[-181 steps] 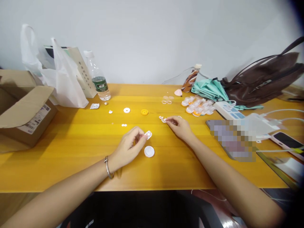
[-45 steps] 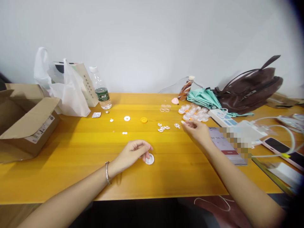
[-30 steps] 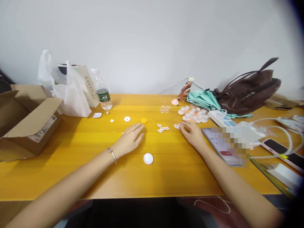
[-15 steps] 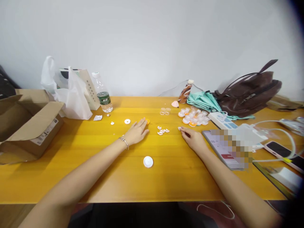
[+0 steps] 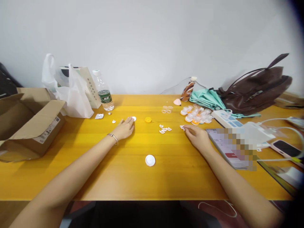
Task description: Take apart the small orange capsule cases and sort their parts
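though touching left hand (image 5: 123, 129), white disc (image 5: 134, 118)

Two bottles (image 5: 104, 91), one cardboard box (image 5: 28, 122), one yellow disc (image 5: 148, 120), two phones (image 5: 286, 148), one brown bag (image 5: 256, 91)

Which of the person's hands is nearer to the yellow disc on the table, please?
Left. The left hand lies just left of the yellow disc; the right hand is farther right.

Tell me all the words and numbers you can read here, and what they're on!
None can be read for sure.
Water bottle green label: white marks, too small.
Paper bag: dark column of characters, blurred.
Cardboard box sticker: barcode and print, too small.
Brown drink bottle: lettering blurred.
Tablet screen: pixelated.
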The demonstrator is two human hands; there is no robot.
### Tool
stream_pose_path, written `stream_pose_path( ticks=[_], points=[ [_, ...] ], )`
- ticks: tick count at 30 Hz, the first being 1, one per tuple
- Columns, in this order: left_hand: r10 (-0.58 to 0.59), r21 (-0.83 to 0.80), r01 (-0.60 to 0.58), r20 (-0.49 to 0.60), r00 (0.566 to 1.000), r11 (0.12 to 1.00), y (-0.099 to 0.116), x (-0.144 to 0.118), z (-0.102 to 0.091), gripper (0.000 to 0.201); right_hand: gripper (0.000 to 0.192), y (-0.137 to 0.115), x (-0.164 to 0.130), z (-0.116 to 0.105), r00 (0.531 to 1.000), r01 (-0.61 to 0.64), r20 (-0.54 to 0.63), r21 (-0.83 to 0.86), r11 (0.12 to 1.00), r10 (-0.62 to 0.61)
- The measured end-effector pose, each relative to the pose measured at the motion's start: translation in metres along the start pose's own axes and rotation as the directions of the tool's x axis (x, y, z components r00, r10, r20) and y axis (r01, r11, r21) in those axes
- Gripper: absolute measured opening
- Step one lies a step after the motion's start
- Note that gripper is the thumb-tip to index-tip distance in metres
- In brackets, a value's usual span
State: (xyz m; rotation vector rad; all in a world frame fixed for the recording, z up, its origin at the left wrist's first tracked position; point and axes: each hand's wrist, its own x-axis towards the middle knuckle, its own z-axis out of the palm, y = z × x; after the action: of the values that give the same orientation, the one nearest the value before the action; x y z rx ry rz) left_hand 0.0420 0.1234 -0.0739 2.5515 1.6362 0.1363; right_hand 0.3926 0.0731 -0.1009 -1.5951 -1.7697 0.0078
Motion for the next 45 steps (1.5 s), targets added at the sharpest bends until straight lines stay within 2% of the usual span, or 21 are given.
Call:
stream_pose_path(
  ticks=[3, 6, 9, 12, 15, 17, 20, 23, 26, 32, 37, 41, 45],
  points=[
    [-0.015, -0.011, 0.015, -0.024, 1.000, 1.000, 0.005, 0.000, -0.001, 0.050, 0.024, -0.003, 0.000, -0.002, 1.000, 0.003, -0.028, 0.027, 1.000, -0.002],
    [0.005, -0.063, -0.012, -0.114, 0.993, 0.998, 0.010, -0.012, -0.006, 0.052, 0.022, -0.011, 0.000, -0.004, 0.998, 0.031, -0.061, 0.073, 0.997, -0.027],
    [0.130, -0.197, -0.161, -0.164, 0.978, 0.967, 0.025, -0.038, -0.015, 0.047, 0.020, -0.026, -0.003, -0.008, 0.991, 0.102, -0.106, 0.140, 0.985, -0.087],
    [0.305, -0.348, -0.317, -0.089, 0.948, 0.882, 0.044, -0.067, -0.022, 0.042, 0.018, -0.048, -0.010, -0.011, 0.980, 0.190, -0.099, 0.201, 0.961, -0.173],
    [0.398, -0.432, -0.359, 0.000, 0.917, 0.827, 0.058, -0.086, -0.019, 0.051, 0.016, -0.074, -0.022, -0.012, 0.952, 0.265, 0.068, 0.307, 0.914, -0.299],
    [0.408, -0.460, -0.359, 0.008, 0.913, 0.812, 0.063, -0.091, -0.013, 0.053, 0.019, -0.092, -0.029, -0.009, 0.893, 0.265, 0.246, 0.388, 0.883, -0.376],
    [0.389, -0.484, -0.350, -0.020, 0.921, 0.802, 0.067, -0.089, -0.004, 0.044, 0.044, -0.116, -0.038, -0.002, 0.788, 0.208, 0.464, 0.418, 0.884, -0.404],
    [0.363, -0.481, -0.339, -0.046, 0.931, 0.808, 0.068, -0.086, 0.004, 0.037, 0.058, -0.132, -0.041, 0.006, 0.711, 0.199, 0.566, 0.409, 0.891, -0.418],
    [0.343, -0.472, -0.339, -0.082, 0.936, 0.814, 0.069, -0.085, 0.010, 0.038, 0.050, -0.138, -0.039, 0.012, 0.666, 0.162, 0.611, 0.441, 0.883, -0.428],
    [0.334, -0.473, -0.335, -0.090, 0.938, 0.815, 0.067, -0.084, 0.015, 0.034, 0.034, -0.131, -0.039, 0.017, 0.659, 0.038, 0.605, 0.566, 0.823, -0.447],
    [0.320, -0.473, -0.333, -0.110, 0.941, 0.816, 0.068, -0.085, 0.014, 0.030, 0.024, -0.131, -0.042, 0.018, 0.684, 0.080, 0.555, 0.589, 0.804, -0.474],
    [0.322, -0.471, -0.334, -0.107, 0.941, 0.816, 0.068, -0.085, 0.014, 0.028, 0.022, -0.136, -0.043, 0.014, 0.735, 0.138, 0.478, 0.589, 0.797, -0.481],
    [0.318, -0.474, -0.332, -0.114, 0.941, 0.815, 0.067, -0.085, 0.015, 0.031, 0.021, -0.132, -0.036, 0.009, 0.841, 0.155, 0.343, 0.590, 0.792, -0.419]
  ],
)
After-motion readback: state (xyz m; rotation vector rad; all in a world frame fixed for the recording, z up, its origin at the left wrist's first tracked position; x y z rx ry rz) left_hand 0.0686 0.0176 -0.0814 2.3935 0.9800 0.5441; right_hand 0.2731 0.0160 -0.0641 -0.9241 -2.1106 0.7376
